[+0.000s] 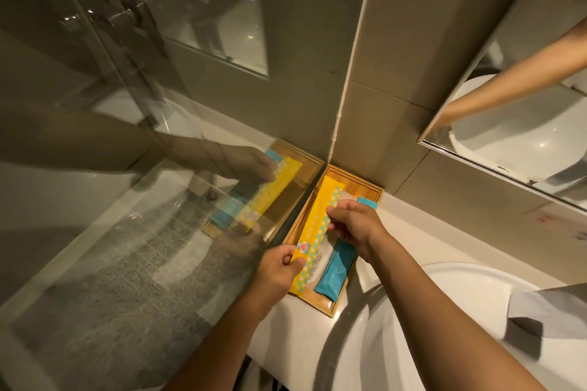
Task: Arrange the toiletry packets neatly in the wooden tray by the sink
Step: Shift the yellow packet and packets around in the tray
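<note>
over wooden tray [365, 190] | yellow packet [320, 225] pinched by left hand [279, 270], right hand [355, 225]

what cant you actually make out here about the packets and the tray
All in the head view:
- Printed text on the yellow packet: too small to read.
- Middle of the teal packet: covered by the right hand.
- Wooden tray floor: mostly hidden under packets, so any further packets beneath cannot be told.
- Yellow packet's near left edge: under the left hand.
- Sink: cut off by the bottom edge.
</note>
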